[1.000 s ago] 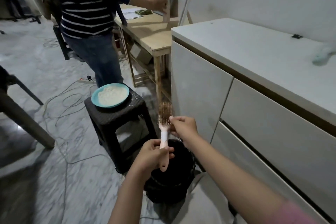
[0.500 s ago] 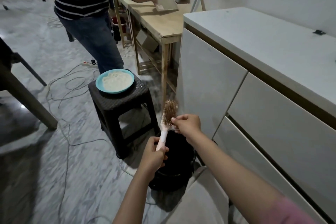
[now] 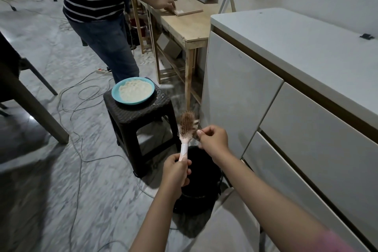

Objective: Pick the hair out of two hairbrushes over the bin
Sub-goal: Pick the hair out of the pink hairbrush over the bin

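Hairbrush [image 3: 185, 129] held upright by left hand [image 3: 177, 170] at handle; right hand [image 3: 212, 139] pinched on hair tuft [image 3: 196, 135] beside the bristles, bin [image 3: 201, 176] directly below, lower centre frame.

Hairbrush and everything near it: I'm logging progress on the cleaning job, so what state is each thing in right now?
hairbrush: upright over the bin, bristles full of hair
left hand: gripping the handle
right hand: pinching a tuft beside the bristles
bin: open
plate: full, on the stool
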### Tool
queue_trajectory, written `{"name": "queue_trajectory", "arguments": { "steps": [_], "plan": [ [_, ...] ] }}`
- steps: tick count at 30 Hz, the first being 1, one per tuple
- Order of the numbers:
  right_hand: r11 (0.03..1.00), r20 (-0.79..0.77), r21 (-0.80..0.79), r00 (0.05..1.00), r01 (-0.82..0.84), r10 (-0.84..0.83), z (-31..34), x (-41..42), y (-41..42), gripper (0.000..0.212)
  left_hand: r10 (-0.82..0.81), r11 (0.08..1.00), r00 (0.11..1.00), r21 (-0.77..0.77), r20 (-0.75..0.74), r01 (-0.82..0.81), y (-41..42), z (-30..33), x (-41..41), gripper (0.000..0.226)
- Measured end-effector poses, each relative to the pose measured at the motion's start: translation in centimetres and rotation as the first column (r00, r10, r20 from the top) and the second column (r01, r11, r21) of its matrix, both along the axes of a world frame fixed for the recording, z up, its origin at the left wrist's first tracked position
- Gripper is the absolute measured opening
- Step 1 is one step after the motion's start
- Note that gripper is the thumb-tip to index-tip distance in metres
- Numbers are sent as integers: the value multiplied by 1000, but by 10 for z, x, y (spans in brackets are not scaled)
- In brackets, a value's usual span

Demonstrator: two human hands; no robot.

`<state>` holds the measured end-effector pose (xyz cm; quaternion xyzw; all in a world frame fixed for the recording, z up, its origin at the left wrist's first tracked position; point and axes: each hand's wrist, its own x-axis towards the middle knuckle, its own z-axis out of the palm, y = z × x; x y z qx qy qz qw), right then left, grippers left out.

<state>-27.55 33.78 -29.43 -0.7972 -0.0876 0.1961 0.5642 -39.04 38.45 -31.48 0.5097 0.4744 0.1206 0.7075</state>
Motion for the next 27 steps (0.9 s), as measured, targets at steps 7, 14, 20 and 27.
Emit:
{"name": "queue_trajectory", "arguments": {
  "steps": [7, 14, 20, 27],
  "plan": [
    [996, 38, 21, 995, 88, -89, -8, 0, -16, 28, 251, 940, 967, -248, 36, -234, 15, -3, 5, 20],
    [980, 16, 9, 980, 198, -198, -17, 22, -48, 27, 307, 941, 949, -123, -73, -314, 59, -10, -9, 23],
    [966, 126, -89, 965, 241, -229, -25, 33, -61, 17, 298, 954, 953, -23, -55, -300, 71, -11, -17, 19],
    [952, 141, -301, 984, -59, 105, -22, 31, -40, 29, 65, 994, 996, 88, -57, -60, 49, -3, -8, 18]
  ]
}}
